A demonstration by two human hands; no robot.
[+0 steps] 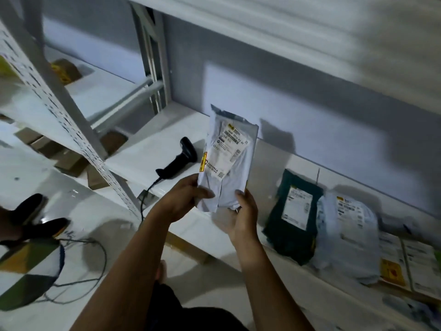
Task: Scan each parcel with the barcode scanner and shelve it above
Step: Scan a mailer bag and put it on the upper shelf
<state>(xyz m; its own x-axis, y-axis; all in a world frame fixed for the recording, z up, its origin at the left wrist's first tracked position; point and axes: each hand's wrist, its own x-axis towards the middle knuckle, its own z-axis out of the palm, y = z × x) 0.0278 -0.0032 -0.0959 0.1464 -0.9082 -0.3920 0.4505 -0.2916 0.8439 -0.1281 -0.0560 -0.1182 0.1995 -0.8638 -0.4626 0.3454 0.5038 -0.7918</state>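
A white shelf board point(152, 149) runs beneath and beyond both sets of fingers, and the upper shelf point(286, 27) spans the frame high above them. A perforated upright point(71, 130) slants down well to the left of the left-hand fingers. Brown cardboard boxes point(69, 161) lie past that upright, further left and lower. Three parcels rest on the board to the right of the right-hand fingers: a dark green parcel point(293, 218) nearest, a pale grey parcel point(348, 237) overlapping its right edge, and a flat carton point(405, 261) with a yellow sticker furthest out. The white parcel point(229, 161) stands upright in the air, rising straight up from the fingers, with its printed label point(226, 149) facing the camera. The left hand point(188, 199) pinches its lower left corner, thumb across the front and the other fingers curled behind. The right hand point(241, 218) holds the lower right corner, thumb on the front edge and palm under the bottom; its other fingers are hidden behind the parcel. The black barcode scanner point(181, 156) lies on the board just above and left of the left-hand fingers, touched by neither hand. Its cable point(145, 199) drops off the board's edge left of the left wrist.
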